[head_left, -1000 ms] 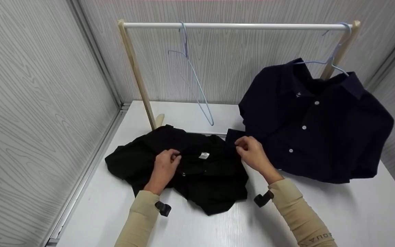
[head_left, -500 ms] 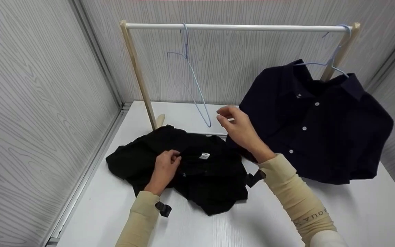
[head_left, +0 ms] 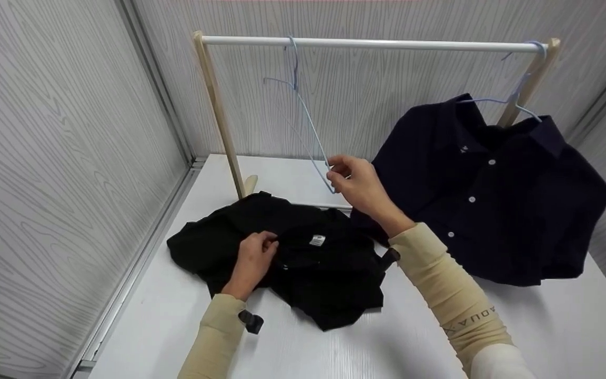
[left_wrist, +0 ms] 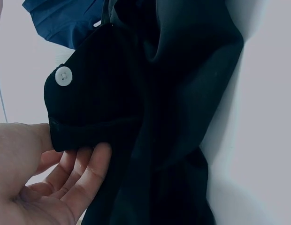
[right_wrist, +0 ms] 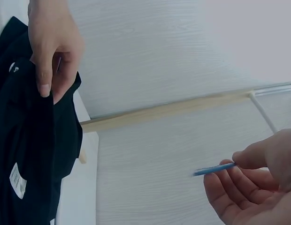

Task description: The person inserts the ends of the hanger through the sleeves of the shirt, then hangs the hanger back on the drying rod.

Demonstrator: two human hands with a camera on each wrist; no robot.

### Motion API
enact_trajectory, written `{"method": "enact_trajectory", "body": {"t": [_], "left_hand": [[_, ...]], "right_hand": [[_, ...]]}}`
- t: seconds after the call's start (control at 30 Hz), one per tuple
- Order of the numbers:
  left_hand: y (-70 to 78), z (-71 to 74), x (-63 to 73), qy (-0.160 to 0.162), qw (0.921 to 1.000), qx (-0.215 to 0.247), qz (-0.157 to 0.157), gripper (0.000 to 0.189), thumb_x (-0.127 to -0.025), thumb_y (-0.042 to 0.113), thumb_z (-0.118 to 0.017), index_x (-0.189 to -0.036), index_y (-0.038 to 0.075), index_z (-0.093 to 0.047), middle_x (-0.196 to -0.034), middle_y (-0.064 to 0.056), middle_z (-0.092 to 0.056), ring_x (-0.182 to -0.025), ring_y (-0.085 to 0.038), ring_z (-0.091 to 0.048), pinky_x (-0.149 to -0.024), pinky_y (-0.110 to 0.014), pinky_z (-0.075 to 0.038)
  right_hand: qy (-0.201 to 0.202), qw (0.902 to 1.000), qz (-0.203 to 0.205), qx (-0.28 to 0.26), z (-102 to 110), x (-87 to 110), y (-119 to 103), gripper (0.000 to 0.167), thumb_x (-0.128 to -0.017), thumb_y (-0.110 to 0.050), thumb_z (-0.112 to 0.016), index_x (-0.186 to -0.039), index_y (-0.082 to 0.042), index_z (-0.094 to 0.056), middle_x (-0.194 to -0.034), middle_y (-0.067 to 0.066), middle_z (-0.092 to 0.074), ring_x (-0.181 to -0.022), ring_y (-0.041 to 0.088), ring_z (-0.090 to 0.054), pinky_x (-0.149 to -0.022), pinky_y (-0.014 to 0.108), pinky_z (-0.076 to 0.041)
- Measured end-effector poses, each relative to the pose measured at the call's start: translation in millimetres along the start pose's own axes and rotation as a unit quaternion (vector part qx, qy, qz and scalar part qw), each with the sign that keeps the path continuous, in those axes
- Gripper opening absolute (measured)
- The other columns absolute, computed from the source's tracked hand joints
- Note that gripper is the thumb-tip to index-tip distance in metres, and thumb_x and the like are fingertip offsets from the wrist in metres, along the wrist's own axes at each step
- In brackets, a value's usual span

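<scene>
A black shirt (head_left: 334,292) lies rumpled on the table, its white neck label (head_left: 317,240) facing up. My left hand (head_left: 252,258) pinches its edge between thumb and fingers. In the left wrist view, a white button (left_wrist: 64,76) shows on the cloth above that grip. A light blue wire hanger (head_left: 311,121) hangs from the rack's white bar, turned nearly edge-on. With thumb and fingertips my right hand (head_left: 358,184) holds the hanger's lower corner. The right wrist view has the blue end (right_wrist: 213,169) poking out beyond the thumb.
A navy shirt (head_left: 518,210) with white buttons hangs on another blue hanger (head_left: 517,95) at the right end of the rack. The rack has a white bar (head_left: 387,45) and wooden posts (head_left: 219,113). Patterned panels (head_left: 61,158) enclose the white table (head_left: 140,326).
My right hand has left the dark cloth at the navy shirt's lower left, moved up and leftward, and taken the hanger's corner. The left hand keeps its hold on the black shirt.
</scene>
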State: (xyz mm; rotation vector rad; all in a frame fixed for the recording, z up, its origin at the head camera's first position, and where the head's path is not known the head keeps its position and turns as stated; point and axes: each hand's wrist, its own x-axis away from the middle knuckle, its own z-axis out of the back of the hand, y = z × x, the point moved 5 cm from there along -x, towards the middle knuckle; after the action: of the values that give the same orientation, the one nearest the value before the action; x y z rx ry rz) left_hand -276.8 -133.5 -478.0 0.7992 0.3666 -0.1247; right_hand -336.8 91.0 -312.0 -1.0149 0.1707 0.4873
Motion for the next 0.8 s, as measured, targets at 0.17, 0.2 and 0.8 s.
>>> {"method": "enact_trajectory", "body": {"t": [0.17, 0.2, 0.8], "left_hand": [[0.0, 0.2, 0.9, 0.011, 0.9998, 0.001, -0.014, 0.011, -0.092, 0.008, -0.068, -0.1, 0.003, -0.073, -0.081, -0.007, -0.064, -0.073, -0.016, -0.056, -0.067, -0.028, -0.047], [-0.2, 0.1, 0.9, 0.011, 0.9998, 0.001, -0.014, 0.01, -0.092, 0.008, -0.068, -0.1, 0.003, -0.073, -0.08, -0.006, -0.063, -0.073, -0.016, -0.056, -0.067, -0.028, -0.047], [-2.3, -0.5, 0.8, -0.005, 0.9998, 0.015, 0.011, 0.012, -0.094, 0.009, -0.066, -0.102, 0.004, -0.074, -0.081, -0.005, -0.063, -0.072, -0.014, -0.055, -0.067, -0.028, -0.047]], "right_hand": [[-0.002, 1.0, -0.002, -0.001, 4.0, -2.9, 2.3, 0.025, -0.093, 0.0, -0.062, -0.117, 0.006, -0.066, -0.094, 0.02, -0.071, -0.08, 0.033, -0.068, -0.063, 0.018, -0.053], [-0.001, 1.0, -0.004, -0.004, 4.7, -3.2, 2.4, 0.024, -0.093, 0.0, -0.062, -0.116, 0.006, -0.066, -0.094, 0.021, -0.071, -0.078, 0.031, -0.068, -0.063, 0.018, -0.053], [-0.032, 0.9964, -0.056, -0.056, 7.0, -9.6, 8.8, 0.018, -0.092, 0.003, -0.061, -0.109, 0.006, -0.064, -0.09, 0.015, -0.067, -0.072, 0.016, -0.065, -0.062, 0.022, -0.055]]}}
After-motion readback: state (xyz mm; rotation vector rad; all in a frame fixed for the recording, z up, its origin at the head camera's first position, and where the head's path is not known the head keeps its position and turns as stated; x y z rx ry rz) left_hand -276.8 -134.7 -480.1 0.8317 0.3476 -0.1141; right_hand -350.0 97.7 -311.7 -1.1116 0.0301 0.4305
